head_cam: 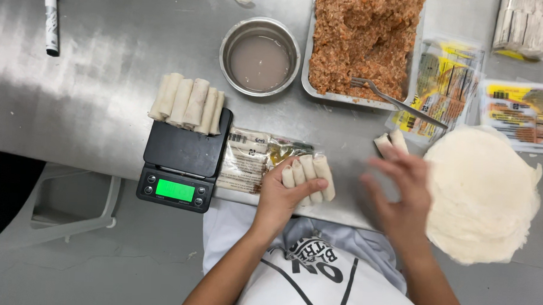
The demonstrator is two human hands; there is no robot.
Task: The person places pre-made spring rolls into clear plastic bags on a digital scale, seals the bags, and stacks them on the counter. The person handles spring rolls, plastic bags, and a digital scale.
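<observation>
Left hand (282, 198): clamped on a row of rolled spring rolls (310, 175) at the near edge of the steel bench (104, 104)
Right hand (402, 196): blurred, fingers spread apart, beside the wrapper stack (483, 193)
Scale (184, 158): left of the held rolls

My right hand (399, 196) is motion-blurred and covers part of two rolls (391, 140). The filling tray (364, 44) and the wrapper packs (524, 26) run off the top edge; the marker (50, 18) does too.
</observation>
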